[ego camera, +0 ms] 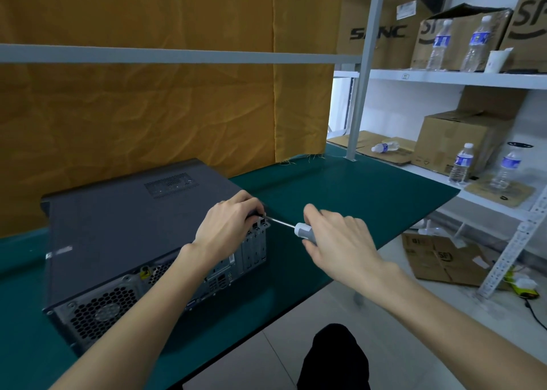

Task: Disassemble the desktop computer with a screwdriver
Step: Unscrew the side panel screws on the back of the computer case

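A dark grey desktop computer (pixel 118 226) lies on its side on the green table (pixel 340 188), its rear panel with fan grille and ports facing me. My left hand (pixel 228 226) rests on the case's upper rear corner, fingers curled over the edge where the screwdriver tip meets it. My right hand (pixel 334 235) grips the grey and white handle of the screwdriver (pixel 299 230). Its thin metal shaft points left into that corner. The screw itself is hidden under my left fingers.
An orange cloth (pixel 162 108) hangs behind the table. White shelves (pixel 444 77) at the right carry cardboard boxes (pixel 453 140) and several water bottles. A flattened box (pixel 444 256) lies on the floor. The table's front edge runs diagonally just right of my right hand.
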### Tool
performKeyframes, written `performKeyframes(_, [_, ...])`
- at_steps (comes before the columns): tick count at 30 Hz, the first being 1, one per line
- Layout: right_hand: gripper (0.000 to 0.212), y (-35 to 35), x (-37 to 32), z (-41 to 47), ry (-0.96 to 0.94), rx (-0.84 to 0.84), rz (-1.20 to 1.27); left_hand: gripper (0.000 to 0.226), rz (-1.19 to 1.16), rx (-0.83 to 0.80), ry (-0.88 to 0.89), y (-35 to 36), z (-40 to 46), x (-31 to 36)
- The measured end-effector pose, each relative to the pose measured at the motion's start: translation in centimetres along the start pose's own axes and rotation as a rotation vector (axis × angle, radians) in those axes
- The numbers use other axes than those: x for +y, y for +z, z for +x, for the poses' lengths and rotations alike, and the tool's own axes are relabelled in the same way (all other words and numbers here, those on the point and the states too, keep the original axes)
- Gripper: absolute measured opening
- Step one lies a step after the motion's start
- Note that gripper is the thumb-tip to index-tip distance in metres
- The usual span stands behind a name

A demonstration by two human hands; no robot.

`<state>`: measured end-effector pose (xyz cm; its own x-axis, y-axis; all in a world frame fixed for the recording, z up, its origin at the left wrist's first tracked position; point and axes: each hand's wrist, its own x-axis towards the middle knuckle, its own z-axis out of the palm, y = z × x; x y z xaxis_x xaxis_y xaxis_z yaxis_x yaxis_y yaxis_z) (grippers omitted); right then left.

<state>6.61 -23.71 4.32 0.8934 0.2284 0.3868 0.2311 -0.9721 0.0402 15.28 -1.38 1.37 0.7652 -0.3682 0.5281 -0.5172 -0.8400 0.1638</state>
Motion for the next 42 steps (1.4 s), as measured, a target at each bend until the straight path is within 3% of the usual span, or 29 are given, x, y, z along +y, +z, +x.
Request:
performKeyframes(4, [0.038,0.1,0.4,0.1,0.132,-0.169,0.138,0.017,0.021,-0.013,0.008,-0.4,-0.2,0.3])
performKeyframes(8, [0.025,-0.1,0.8,0.0,0.048,-0.083,0.104,0.024,0.066,-0.018,0.031,-0.4,-0.3,0.4])
performKeyframes(15, [0.031,0.3,0.7,0.2,0.133,-0.11,0.143,0.02,0.064,0.011,0.021,0.0,-0.3,0.2])
performKeyframes(20, [0.024,0.4,0.2,-0.3,0.041,-0.073,0.07,0.019,0.055,0.028,0.027,0.1,-0.3,0.1])
performKeyframes(23, [0.034,0.4,-0.3,-0.1,0.048,-0.015,0.09,0.019,0.053,0.028,0.027,0.0,-0.3,0.2])
performKeyframes(26, [0.024,0.6,-0.5,-0.1,0.1,0.018,0.084,0.018,0.043,0.029,0.019,0.0,-0.2,0.2])
performKeyframes(29, [0.031,1.0,-0.6,-0.3,0.135,-0.055,0.058,0.018,0.033,0.027,0.006,0.0,-0.2,0.2])
performKeyframes(32, [0.025,0.6,-0.6,-0.2,0.131,-0.002,0.079,0.018,0.041,0.025,0.008,0.1,-0.2,0.1])
performKeyframes(35, [0.034,0.3,-0.7,-0.2,0.129,-0.012,0.086,0.018,0.038,0.024,0.015,0.1,-0.2,0.0])
performKeyframes(39, [0.022,0.4,-1.0,-0.1,0.14,-0.086,0.092,0.018,0.038,0.032,0.021,0.1,-0.2,0.0])
performKeyframes(42, [0.015,0.5,-0.7,-0.1,0.087,-0.019,-0.003,0.018,0.033,0.043,0.016,0.2,-0.3,0.0])
